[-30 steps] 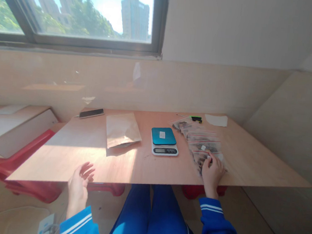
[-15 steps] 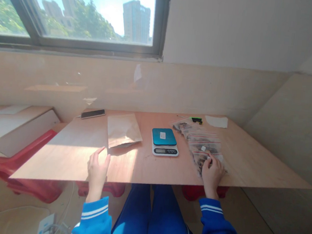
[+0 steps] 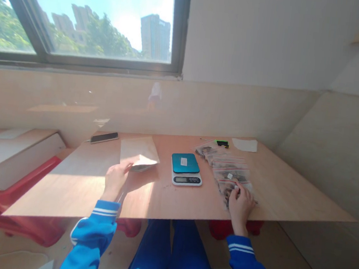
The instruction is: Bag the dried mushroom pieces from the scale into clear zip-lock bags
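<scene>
My left hand (image 3: 117, 180) is closed on the near left corner of a flat tan paper bag (image 3: 139, 147), whose near edge is raised and bent, catching the sunlight. Over on the right, my right hand (image 3: 241, 202) rests on the nearest of several overlapping clear zip bags (image 3: 232, 165) with red seal lines and dark contents. Its fingers are curled together; what they pinch, if anything, is hidden. A small white square (image 3: 229, 176) lies on the zip bags. Between my hands sits a digital kitchen scale (image 3: 185, 168) with a teal top.
A phone (image 3: 104, 137) lies at the table's back left. Behind the zip bags are a black and green object (image 3: 222, 143) and a piece of white paper (image 3: 244, 145). Red stools (image 3: 128, 226) stand under the table (image 3: 295, 193). A wall and window border its far side.
My left hand has moved forward from the table's near edge and taken hold of the paper bag, lifting its near edge. My right hand stays at the zip bags. The view has shifted slightly.
</scene>
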A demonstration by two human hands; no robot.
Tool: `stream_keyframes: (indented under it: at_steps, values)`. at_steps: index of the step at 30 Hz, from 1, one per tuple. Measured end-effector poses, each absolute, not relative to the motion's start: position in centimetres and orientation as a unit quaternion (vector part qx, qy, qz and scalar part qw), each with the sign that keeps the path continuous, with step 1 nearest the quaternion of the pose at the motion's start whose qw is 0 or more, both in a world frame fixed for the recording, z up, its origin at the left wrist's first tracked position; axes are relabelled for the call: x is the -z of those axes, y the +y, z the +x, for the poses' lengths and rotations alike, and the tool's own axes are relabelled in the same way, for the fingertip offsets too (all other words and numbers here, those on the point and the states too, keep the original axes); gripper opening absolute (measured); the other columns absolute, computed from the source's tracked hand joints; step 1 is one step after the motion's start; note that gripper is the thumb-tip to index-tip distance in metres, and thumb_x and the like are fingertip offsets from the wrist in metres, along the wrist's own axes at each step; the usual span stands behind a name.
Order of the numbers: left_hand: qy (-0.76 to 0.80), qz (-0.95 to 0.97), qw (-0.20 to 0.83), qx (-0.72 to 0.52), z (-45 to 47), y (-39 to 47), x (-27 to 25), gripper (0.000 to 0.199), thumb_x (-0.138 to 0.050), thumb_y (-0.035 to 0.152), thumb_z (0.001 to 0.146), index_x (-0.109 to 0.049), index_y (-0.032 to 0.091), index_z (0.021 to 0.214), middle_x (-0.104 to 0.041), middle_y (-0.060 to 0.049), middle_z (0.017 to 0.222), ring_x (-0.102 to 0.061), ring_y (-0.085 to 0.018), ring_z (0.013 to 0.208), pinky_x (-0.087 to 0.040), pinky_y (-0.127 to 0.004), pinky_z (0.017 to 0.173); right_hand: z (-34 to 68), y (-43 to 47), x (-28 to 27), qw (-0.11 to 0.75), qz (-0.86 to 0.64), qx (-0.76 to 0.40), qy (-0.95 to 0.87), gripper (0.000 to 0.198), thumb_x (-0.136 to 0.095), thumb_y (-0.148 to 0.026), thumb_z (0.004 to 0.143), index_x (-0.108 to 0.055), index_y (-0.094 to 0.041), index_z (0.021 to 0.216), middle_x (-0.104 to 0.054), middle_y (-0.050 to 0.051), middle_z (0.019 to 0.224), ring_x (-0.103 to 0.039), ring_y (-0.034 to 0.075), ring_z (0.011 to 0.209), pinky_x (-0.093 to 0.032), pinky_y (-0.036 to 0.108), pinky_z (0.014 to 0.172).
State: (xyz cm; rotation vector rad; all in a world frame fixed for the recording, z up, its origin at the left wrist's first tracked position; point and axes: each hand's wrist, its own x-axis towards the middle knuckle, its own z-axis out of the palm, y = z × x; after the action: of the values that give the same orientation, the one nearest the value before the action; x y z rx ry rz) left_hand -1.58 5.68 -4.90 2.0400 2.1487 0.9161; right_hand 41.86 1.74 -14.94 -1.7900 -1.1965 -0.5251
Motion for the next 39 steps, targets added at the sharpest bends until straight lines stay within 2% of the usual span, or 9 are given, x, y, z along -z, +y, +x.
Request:
stream_keyframes:
  at_steps: [3, 5, 11, 17, 19, 24, 29, 35, 39]
  values:
    - [0.692, 0.646, -0.012, -0.32, -1.5, 5.7, 2.1, 0.032, -0.05, 0.038, 0.086, -0.071, 0.028, 0.109, -0.073, -0.009, 0.091, -0.066, -0.028, 0.089, -0.046, -0.037, 0.082, 41.8, 1.7, 14.9, 0.445, -0.723, 0.209, -0.485, 0.039, -0.038, -0.022, 0.083, -0.068, -0.008, 0.103, -0.071, 0.018, 0.101, -0.061, 0.029, 0.092, -0.042, 0.04, 0.084]
    - [0.652, 0.631, -0.038, -0.419, -1.2, 5.9, -0.1, 0.03, -0.054, 0.04, 0.084, -0.072, 0.028, 0.104, -0.073, -0.007, 0.096, -0.065, -0.026, 0.092, -0.046, -0.035, 0.083, 41.8, 1.6, 14.8, 0.445, -0.724, 0.207, -0.485, 0.038, -0.038, -0.022, 0.083, -0.068, -0.008, 0.103, -0.071, 0.018, 0.101, -0.061, 0.029, 0.093, -0.042, 0.04, 0.084]
    - [0.551, 0.553, 0.187, -0.596, -1.0, 9.2, -4.0, 0.027, -0.066, 0.041, 0.068, -0.071, 0.017, 0.08, -0.07, -0.003, 0.077, -0.062, -0.019, 0.075, -0.045, -0.029, 0.075, 41.7, 1.6, 14.9, 0.45, -0.723, 0.202, -0.484, 0.037, -0.038, -0.022, 0.084, -0.067, -0.008, 0.103, -0.07, 0.019, 0.102, -0.06, 0.029, 0.094, -0.042, 0.041, 0.085]
    - [0.529, 0.511, 0.255, -0.627, -1.0, 12.7, -3.3, 0.053, -0.058, 0.063, 0.07, -0.065, 0.012, 0.083, -0.062, -0.002, 0.068, -0.058, -0.017, 0.069, -0.046, -0.028, 0.066, 41.8, 1.7, 15.1, 0.451, -0.719, 0.213, -0.485, 0.038, -0.039, -0.023, 0.084, -0.068, -0.008, 0.103, -0.071, 0.017, 0.102, -0.061, 0.028, 0.093, -0.042, 0.039, 0.085]
    - [0.527, 0.51, 0.263, -0.627, -1.0, 13.0, -2.5, 0.062, -0.052, 0.069, 0.073, -0.061, 0.011, 0.092, -0.062, -0.003, 0.073, -0.059, -0.017, 0.073, -0.047, -0.028, 0.068, 41.9, 1.7, 15.1, 0.451, -0.717, 0.215, -0.486, 0.038, -0.039, -0.022, 0.084, -0.068, -0.008, 0.104, -0.071, 0.017, 0.102, -0.061, 0.028, 0.093, -0.042, 0.039, 0.086]
    - [0.511, 0.531, 0.248, -0.629, -0.9, 12.5, -0.2, 0.069, -0.04, 0.073, 0.08, -0.042, 0.016, 0.118, -0.055, -0.013, 0.112, -0.059, -0.021, 0.104, -0.047, -0.032, 0.085, 41.7, 1.7, 14.8, 0.444, -0.723, 0.209, -0.487, 0.041, -0.038, -0.03, 0.089, -0.068, -0.007, 0.104, -0.071, 0.019, 0.101, -0.061, 0.028, 0.092, -0.041, 0.04, 0.085]
    - [0.506, 0.547, 0.248, -0.619, -0.6, 11.9, 0.6, 0.061, -0.046, 0.065, 0.083, -0.036, 0.018, 0.12, -0.051, -0.014, 0.119, -0.057, -0.023, 0.111, -0.046, -0.036, 0.091, 41.1, 1.5, 14.1, 0.421, -0.752, 0.212, -0.462, 0.055, -0.042, -0.054, 0.088, -0.067, -0.01, 0.107, -0.069, 0.019, 0.1, -0.059, 0.031, 0.09, -0.04, 0.039, 0.079]
    - [0.523, 0.515, 0.169, -0.657, -0.5, 10.5, 1.2, 0.063, -0.068, 0.047, 0.074, -0.029, 0.024, 0.118, -0.038, -0.014, 0.135, -0.039, -0.025, 0.13, -0.032, -0.043, 0.108, 41.4, 1.3, 14.2, 0.477, -0.703, 0.207, -0.486, 0.052, -0.046, -0.057, 0.089, -0.071, -0.012, 0.097, -0.071, 0.016, 0.098, -0.061, 0.027, 0.089, -0.042, 0.037, 0.082]
    - [0.543, 0.5, 0.113, -0.665, 0.2, 8.4, 1.6, 0.061, -0.069, 0.04, 0.073, -0.031, 0.024, 0.117, -0.037, -0.014, 0.136, -0.04, -0.026, 0.127, -0.037, -0.045, 0.102, 41.6, 1.2, 13.9, 0.514, -0.684, 0.199, -0.479, 0.059, -0.045, -0.063, 0.087, -0.074, -0.011, 0.086, -0.073, 0.017, 0.087, -0.063, 0.027, 0.081, -0.044, 0.038, 0.077]
